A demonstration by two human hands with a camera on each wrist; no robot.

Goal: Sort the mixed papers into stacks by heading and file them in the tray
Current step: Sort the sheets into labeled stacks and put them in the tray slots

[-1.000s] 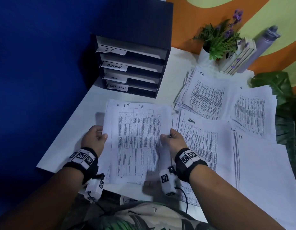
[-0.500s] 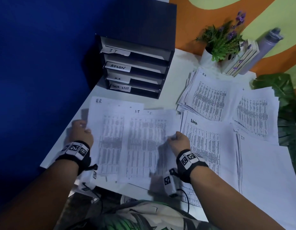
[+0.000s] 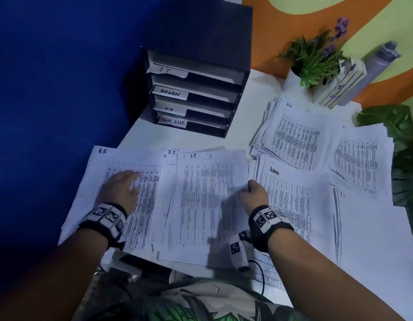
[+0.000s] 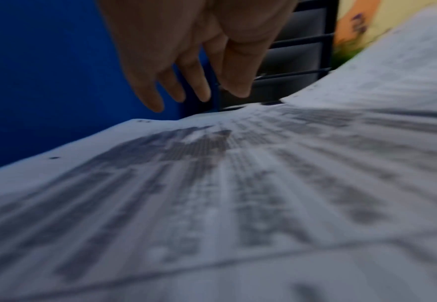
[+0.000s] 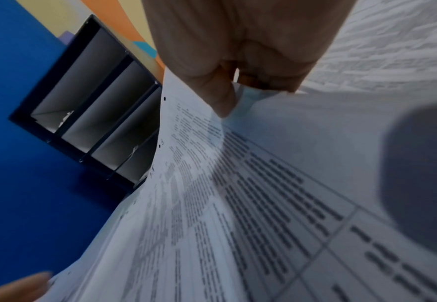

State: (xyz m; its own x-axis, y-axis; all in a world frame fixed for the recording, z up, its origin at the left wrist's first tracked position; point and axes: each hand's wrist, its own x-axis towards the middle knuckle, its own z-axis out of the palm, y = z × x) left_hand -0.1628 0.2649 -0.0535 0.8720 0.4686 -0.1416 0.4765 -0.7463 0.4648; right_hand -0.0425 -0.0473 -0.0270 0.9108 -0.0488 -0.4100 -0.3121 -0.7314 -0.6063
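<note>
An I.T sheet (image 3: 207, 200), thin, limp and apt to slide, hangs pinched at its right edge by the right hand (image 3: 253, 195); the left hand (image 3: 120, 188), fingers spread, hovers over the H.R sheet (image 3: 101, 167). Tray (image 3: 193, 93) beyond both hands.

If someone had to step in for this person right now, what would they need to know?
Left hand: open, flat over the H.R sheet at the table's left edge.
Right hand: pinches the right edge of the I.T sheet, partly lifted.
Sorted stacks lie to the right: H.R stack, Admin stack, I.T stack, one more whose heading is unreadable.
Tray, labelled IT, ADMIN, H.R, TASK LIST: no papers seen filed in it.
Left: finish sorting, then file.
</note>
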